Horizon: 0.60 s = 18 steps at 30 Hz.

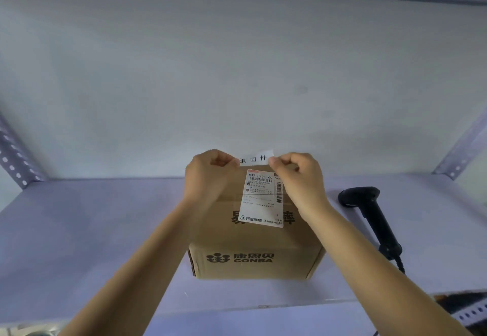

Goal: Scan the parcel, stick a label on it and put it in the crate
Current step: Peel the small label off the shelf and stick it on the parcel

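A brown cardboard parcel printed with CONBA stands on the pale shelf, with a white shipping slip stuck on its top. Above the parcel's far edge I hold a small white label with three black characters, stretched flat between both hands. My left hand pinches its left end and my right hand pinches its right end. The label hangs just above the parcel's top; I cannot tell if it touches. No crate is in view.
A black handheld scanner lies on the shelf right of the parcel, its cable running toward the front edge. Perforated metal uprights stand at both sides. A plain wall is behind.
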Each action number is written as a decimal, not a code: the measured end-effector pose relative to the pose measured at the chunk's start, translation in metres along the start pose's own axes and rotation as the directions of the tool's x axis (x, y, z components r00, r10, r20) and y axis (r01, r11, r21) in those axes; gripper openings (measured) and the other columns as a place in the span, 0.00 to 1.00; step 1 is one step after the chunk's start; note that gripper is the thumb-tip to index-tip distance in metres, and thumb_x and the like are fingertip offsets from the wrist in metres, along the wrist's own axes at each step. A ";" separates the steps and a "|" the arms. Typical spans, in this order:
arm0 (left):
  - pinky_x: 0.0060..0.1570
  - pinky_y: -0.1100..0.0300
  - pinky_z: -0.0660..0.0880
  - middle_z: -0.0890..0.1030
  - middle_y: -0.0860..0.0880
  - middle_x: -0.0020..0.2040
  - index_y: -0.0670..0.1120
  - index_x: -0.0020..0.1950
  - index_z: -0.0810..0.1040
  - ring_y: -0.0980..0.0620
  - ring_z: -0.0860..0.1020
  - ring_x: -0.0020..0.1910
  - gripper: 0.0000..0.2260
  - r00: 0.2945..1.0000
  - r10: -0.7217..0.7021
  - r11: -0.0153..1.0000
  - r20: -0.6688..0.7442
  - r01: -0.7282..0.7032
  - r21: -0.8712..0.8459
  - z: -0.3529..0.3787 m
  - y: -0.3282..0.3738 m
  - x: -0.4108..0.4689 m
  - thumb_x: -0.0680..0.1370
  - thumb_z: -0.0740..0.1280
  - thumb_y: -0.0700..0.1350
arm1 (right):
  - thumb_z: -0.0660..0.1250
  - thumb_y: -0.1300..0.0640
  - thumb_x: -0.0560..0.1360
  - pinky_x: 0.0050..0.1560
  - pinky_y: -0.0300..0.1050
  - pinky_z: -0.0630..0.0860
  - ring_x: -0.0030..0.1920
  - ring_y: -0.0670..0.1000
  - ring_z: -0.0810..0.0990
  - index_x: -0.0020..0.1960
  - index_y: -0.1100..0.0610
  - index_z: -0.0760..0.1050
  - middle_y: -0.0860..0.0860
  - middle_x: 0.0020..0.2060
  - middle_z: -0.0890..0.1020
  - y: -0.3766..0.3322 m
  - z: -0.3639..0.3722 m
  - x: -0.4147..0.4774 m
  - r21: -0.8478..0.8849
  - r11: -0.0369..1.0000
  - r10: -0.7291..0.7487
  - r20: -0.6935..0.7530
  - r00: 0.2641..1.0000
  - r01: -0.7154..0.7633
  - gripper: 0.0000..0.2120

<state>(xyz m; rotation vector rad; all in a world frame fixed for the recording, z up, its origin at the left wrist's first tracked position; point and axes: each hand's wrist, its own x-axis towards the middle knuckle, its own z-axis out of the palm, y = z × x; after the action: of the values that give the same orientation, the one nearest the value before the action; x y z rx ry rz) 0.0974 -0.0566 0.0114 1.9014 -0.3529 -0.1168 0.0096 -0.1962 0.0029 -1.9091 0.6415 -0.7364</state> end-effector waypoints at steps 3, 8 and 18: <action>0.34 0.63 0.72 0.81 0.58 0.38 0.53 0.40 0.82 0.60 0.77 0.38 0.03 1.000 -0.024 0.995 -0.015 0.025 0.097 0.012 -0.002 0.027 0.73 0.71 0.50 | 0.69 0.46 0.73 0.52 0.50 0.73 0.47 0.49 0.78 0.37 0.50 0.79 0.51 0.48 0.82 0.007 0.012 0.030 -0.190 0.981 0.034 -0.017 0.999 -0.037 0.10; 0.56 0.52 0.74 0.83 0.54 0.45 0.54 0.38 0.78 0.49 0.79 0.52 0.05 0.998 -0.048 0.944 -0.038 0.058 0.326 0.033 -0.015 0.050 0.74 0.70 0.51 | 0.67 0.45 0.75 0.52 0.50 0.61 0.53 0.54 0.77 0.38 0.48 0.77 0.50 0.52 0.79 0.025 0.029 0.049 -0.423 0.900 0.088 -0.056 0.995 -0.103 0.10; 0.48 0.57 0.60 0.82 0.55 0.44 0.56 0.33 0.75 0.48 0.77 0.54 0.08 0.998 -0.008 0.917 -0.068 0.034 0.396 0.043 -0.028 0.057 0.72 0.69 0.51 | 0.66 0.45 0.75 0.51 0.50 0.58 0.52 0.54 0.76 0.38 0.47 0.74 0.48 0.46 0.72 0.035 0.034 0.049 -0.491 0.868 0.054 -0.057 0.997 -0.075 0.09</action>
<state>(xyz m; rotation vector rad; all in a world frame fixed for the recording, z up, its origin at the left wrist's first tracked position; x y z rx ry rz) 0.1462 -0.1036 -0.0250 2.3072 -0.3294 0.0055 0.0629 -0.2246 -0.0307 -2.3267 0.9896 -0.6064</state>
